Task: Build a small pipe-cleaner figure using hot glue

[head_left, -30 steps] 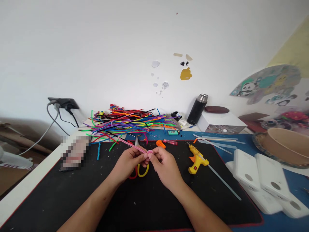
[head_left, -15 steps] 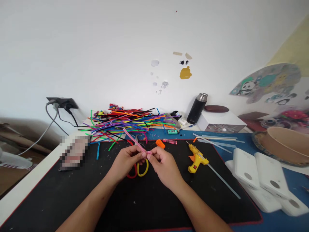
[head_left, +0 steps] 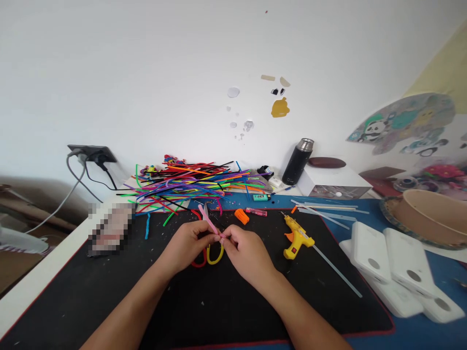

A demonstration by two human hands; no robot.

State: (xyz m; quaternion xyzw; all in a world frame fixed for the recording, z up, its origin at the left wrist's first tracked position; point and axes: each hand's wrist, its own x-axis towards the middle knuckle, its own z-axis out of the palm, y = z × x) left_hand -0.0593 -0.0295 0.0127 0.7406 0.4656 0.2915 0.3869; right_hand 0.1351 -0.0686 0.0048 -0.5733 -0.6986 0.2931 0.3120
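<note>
Hands at work on a black fabric mat [head_left: 204,321] over a white-edged tabletop [head_left: 36,283], from left to right. Well to the left of the fingers, a short blue stem [head_left: 147,226], fuzzy and slightly crooked, lies on the mat. Beyond the fingers spreads a loose heap of many-coloured stems [head_left: 193,184], slender and soft-piled. The left hand [head_left: 188,245] pinches a pink fuzzy stem [head_left: 207,219], apparently doubled into a narrow band; its long axis slants from the fingertips away and leftward, the free end toward the heap. Just beneath the fingers lie scissors [head_left: 214,263] with one red and one yellow loop, blades pointing away. The right hand [head_left: 250,249] closes thumb and index finger on the stem's near end, so both hands are about equally close to it; the fingertips partly hide this end's shape. To the right of the fingers rests a yellow plastic glue gun [head_left: 298,238], nozzle pointing away, a translucent rod [head_left: 337,270] trailing from its rear. Farther right, smooth white round-cornered blocks [head_left: 370,250] overlap.
</note>
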